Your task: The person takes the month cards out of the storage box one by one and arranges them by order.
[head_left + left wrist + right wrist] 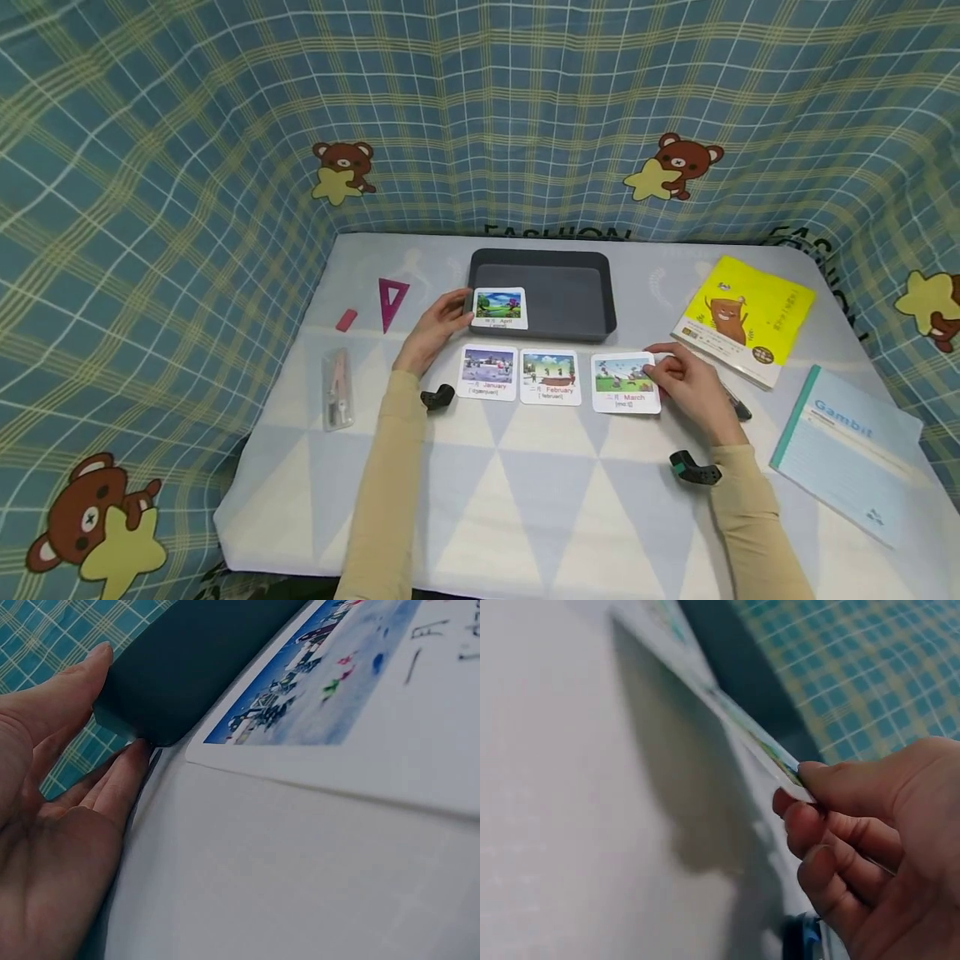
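Note:
My right hand [693, 387] pinches the March picture card [624, 383] by its right edge between thumb and fingers. In the right wrist view this card [757, 742] is tilted above the table and casts a shadow. My left hand [435, 327] grips the front left corner of the dark grey tray [609, 296], thumb and fingertips at its wall. In the left wrist view the tray's corner [161, 690] sits between the digits. The April card [500, 308] lies at that tray corner. The January card [487, 372] and February card [550, 377] lie side by side before the tray.
On the left are a purple set square [385, 321], a pink eraser [347, 320] and a clear case with a compass-like tool [339, 392]. On the right lie a yellow book [750, 312], a pale blue Gambit notebook [847, 454] and a dark pen [738, 406] near my wrist.

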Demonstrator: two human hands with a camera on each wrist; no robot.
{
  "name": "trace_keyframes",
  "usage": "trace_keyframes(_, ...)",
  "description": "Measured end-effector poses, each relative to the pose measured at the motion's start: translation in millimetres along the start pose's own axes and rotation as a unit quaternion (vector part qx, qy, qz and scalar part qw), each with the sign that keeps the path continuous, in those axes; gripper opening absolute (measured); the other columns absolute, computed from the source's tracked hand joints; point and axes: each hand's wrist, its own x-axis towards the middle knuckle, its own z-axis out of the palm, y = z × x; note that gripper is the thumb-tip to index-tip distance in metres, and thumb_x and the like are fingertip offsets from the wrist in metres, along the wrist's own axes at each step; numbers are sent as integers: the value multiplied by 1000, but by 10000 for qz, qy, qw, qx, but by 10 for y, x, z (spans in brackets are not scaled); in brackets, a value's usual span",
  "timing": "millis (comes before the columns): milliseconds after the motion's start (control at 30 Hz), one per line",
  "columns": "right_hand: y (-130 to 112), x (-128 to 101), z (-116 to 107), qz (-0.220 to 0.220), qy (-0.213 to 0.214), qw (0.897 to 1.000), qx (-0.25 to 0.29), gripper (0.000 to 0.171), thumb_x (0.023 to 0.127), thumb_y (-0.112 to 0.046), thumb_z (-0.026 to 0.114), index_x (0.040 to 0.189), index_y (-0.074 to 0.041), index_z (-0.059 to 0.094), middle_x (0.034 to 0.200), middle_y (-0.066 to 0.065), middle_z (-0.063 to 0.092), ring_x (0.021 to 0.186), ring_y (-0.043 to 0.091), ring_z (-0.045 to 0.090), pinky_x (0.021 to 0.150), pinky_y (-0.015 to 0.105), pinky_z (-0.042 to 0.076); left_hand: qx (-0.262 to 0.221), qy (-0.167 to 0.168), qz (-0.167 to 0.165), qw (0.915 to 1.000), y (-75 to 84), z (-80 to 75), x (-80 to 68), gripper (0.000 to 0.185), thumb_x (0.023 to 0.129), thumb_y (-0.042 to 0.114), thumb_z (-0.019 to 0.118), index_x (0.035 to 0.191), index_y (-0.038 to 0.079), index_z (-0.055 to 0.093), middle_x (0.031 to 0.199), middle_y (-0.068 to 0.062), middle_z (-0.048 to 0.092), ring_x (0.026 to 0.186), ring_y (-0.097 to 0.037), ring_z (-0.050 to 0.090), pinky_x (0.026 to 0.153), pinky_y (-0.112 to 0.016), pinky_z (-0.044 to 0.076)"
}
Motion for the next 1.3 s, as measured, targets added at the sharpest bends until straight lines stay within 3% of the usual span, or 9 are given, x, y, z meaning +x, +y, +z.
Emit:
trace_keyframes(200,-25,81,162,-605,352,9950,-713,35,98,-19,71,129,-9,59,73,0,61,56,14,48,52,26,38,-60,58,-66,9999,49,-32,-44,57,95,14,74,148,22,53,156,-3,41,144,-20,36,119,-37,33)
trace_keyframes(400,-31,96,245,-702,599,9909,-979,42,95,-13,74,132,-7,57,70,-1,59,55,13,47,57,29,39,-27,99,-122,9999,56,-23,-38,56,95,14,74,146,24,55,155,-2,42,144,-20,37,120,-38,31)
trace_keyframes(600,-103,138,213,-457,687,9940,-717,36,96,-18,74,128,-8,61,71,2,59,58,16,49,54,27,39,-20,114,-120,9999,43,-1,-34,57,94,13,76,146,23,55,153,-3,45,142,-21,40,119,-40,33)
trace_keyframes(800,-467,338,159,-348,849,9958,23,37,100,-32,68,130,-12,64,78,8,67,63,26,55,54,28,40,-28,94,-106,9999,51,-7,-29,56,94,12,75,146,22,55,153,-3,45,143,-21,40,119,-38,34)
trace_keyframes(967,-761,672,258,-358,497,9948,811,45,99,-38,68,136,-15,60,94,17,69,78,41,63,64,34,50,-10,164,-168,9997,61,-19,-35,55,94,12,75,144,24,57,153,-2,44,144,-20,39,119,-37,33)
trace_keyframes(1100,-903,946,453,-126,-13,9912,1318,55,96,-39,72,141,-11,54,101,16,67,88,41,65,80,47,54,-40,140,-162,9998,49,-15,-37,54,94,11,75,144,25,57,153,-2,44,144,-21,39,119,-37,33)
trace_keyframes(1300,-1036,1309,813,279,-841,9915,953,77,91,-36,78,152,-10,39,109,12,63,97,33,63,85,50,51,-81,120,-107,9998,18,33,-40,55,94,13,76,144,24,57,152,-3,45,143,-21,39,118,-36,34)
